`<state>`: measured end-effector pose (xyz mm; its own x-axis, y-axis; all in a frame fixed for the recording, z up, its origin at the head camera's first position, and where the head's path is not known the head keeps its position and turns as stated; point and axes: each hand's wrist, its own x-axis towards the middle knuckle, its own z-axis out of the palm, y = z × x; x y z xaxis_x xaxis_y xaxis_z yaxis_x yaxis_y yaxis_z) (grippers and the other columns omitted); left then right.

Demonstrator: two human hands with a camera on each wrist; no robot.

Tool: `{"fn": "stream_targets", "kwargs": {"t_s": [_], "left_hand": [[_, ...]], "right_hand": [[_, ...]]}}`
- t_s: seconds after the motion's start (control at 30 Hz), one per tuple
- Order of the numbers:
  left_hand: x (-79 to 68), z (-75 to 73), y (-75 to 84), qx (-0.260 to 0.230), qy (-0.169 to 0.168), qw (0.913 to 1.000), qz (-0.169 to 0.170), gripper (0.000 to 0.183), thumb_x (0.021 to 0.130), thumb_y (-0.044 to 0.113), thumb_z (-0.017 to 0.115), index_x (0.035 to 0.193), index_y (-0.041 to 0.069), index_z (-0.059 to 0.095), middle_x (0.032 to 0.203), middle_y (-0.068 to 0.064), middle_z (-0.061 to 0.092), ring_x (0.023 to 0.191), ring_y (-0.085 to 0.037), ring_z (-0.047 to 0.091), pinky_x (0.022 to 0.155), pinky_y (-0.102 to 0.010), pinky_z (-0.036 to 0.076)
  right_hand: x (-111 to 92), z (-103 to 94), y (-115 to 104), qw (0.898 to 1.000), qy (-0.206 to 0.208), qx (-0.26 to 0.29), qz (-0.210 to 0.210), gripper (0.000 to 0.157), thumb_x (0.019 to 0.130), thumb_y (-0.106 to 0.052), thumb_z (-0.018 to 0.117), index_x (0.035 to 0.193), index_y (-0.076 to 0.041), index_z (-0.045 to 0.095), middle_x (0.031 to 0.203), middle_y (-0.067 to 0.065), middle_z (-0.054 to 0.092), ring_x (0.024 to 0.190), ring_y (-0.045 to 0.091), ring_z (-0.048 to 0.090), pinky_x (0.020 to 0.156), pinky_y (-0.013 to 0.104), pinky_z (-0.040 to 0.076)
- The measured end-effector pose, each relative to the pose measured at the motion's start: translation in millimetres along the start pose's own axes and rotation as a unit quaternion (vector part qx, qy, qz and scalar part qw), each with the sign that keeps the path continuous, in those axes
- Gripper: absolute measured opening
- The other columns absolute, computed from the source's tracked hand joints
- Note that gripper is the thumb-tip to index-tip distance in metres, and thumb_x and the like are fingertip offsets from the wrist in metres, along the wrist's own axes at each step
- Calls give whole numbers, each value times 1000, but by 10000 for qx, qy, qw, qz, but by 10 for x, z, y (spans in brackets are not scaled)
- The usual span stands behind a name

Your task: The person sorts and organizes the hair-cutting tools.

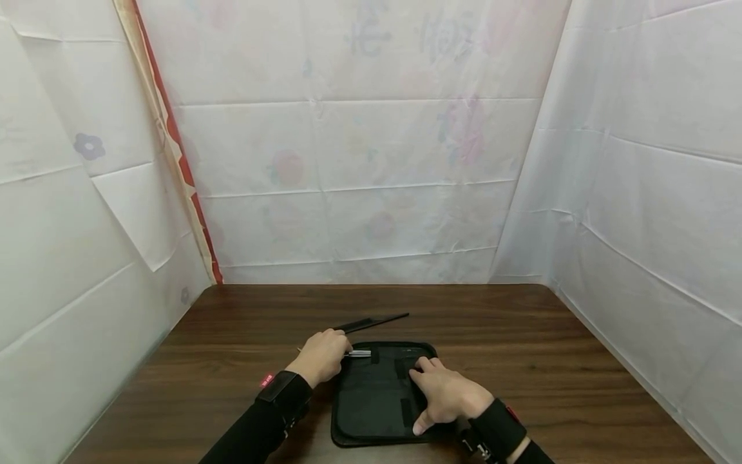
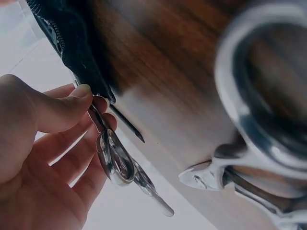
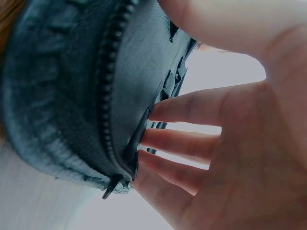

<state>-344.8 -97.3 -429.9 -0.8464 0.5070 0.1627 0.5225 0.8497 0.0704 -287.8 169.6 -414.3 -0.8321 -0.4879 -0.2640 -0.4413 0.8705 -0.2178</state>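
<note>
A black zip case [image 1: 371,412] lies opened out on the table, with elastic loops on its inner face. At its upper left, my left hand [image 1: 321,356] pinches a pair of silver scissors [image 2: 115,155] between thumb and fingers. The scissors' blades [image 1: 361,353] lie over the case, by a loop near its top edge; the ring handles hang from my fingers in the left wrist view. My right hand [image 1: 449,390] rests on the case's right side, its fingers fairly straight and touching the inner face, thumb near the lower right corner. Its zip edge [image 3: 108,96] shows close up.
Behind the case lies a black tail comb [image 1: 373,321] on the brown wooden table [image 1: 522,348]. Close to the left wrist camera is a blurred metal ring handle [image 2: 230,81], like another pair of scissors. White sheets [image 1: 359,148] wall off the back and both sides.
</note>
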Motion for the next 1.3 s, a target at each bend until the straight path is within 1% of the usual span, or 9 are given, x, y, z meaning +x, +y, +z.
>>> {"fn": "stream_targets", "kwargs": {"t_s": [0.37, 0.67, 0.9, 1.3], "left_hand": [[18, 46, 34, 47, -19, 9999, -109, 24, 86, -4, 77, 104, 10, 80, 99, -4, 67, 98, -25, 66, 86, -42, 56], [32, 78, 44, 33, 34, 10000, -55, 25, 85, -5, 76, 104, 11, 80, 98, -4, 66, 98, -25, 65, 86, -41, 56], [36, 72, 49, 8, 76, 10000, -31, 24, 85, -5, 76, 103, 10, 80, 97, -4, 66, 98, -25, 65, 85, -40, 56], [43, 72, 51, -32, 36, 10000, -32, 24, 87, -5, 75, 105, 11, 79, 101, -5, 67, 100, -26, 65, 86, -41, 55]], "right_hand": [[11, 22, 8, 10000, 46, -62, 33, 93, 74, -50, 87, 148, -6, 51, 144, 9, 44, 133, 30, 41, 99, 43, 48], [13, 34, 14, 10000, 82, -42, 25, 94, 74, -50, 87, 148, -6, 51, 144, 9, 44, 133, 29, 41, 99, 44, 48], [14, 19, 11, 10000, 65, -60, 20, 93, 74, -50, 87, 149, -7, 51, 144, 9, 43, 134, 29, 41, 99, 44, 48], [16, 27, 5, 9999, 107, -135, -10, 93, 75, -51, 86, 148, -6, 51, 144, 10, 43, 134, 31, 41, 100, 46, 48]]}}
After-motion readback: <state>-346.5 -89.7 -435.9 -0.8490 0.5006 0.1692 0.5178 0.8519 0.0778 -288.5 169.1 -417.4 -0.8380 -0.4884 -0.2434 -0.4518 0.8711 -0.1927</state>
